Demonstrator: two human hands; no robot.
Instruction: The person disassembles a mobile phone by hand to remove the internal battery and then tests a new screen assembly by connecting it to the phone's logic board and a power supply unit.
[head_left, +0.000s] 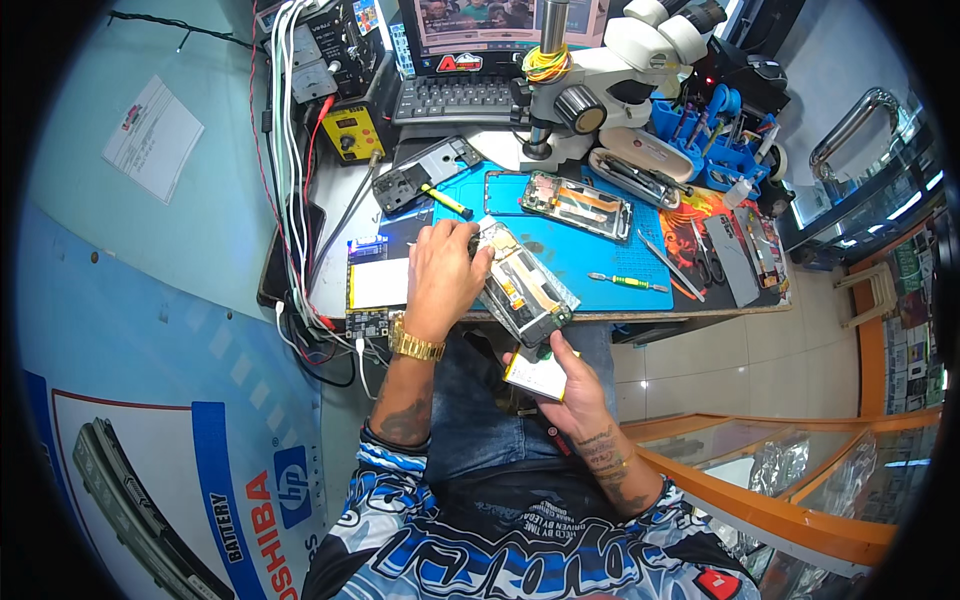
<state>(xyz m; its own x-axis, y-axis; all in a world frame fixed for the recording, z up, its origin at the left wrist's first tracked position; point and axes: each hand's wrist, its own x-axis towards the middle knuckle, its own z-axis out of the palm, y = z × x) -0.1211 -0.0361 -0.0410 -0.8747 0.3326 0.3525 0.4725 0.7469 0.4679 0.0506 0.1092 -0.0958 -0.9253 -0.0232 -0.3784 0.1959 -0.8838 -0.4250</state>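
While aslant, phone [528, 287] between fingers [483, 263]

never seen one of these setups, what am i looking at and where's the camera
There's no machine doing the handling here, just a person's two bare hands. The single picture looks down from a wide fisheye camera on their head, so straight edges bend. The left hand touches an opened phone near its upper end; the right hand holds a flat white pack below it. On the blue mat lie another opened phone and a green-handled tool.
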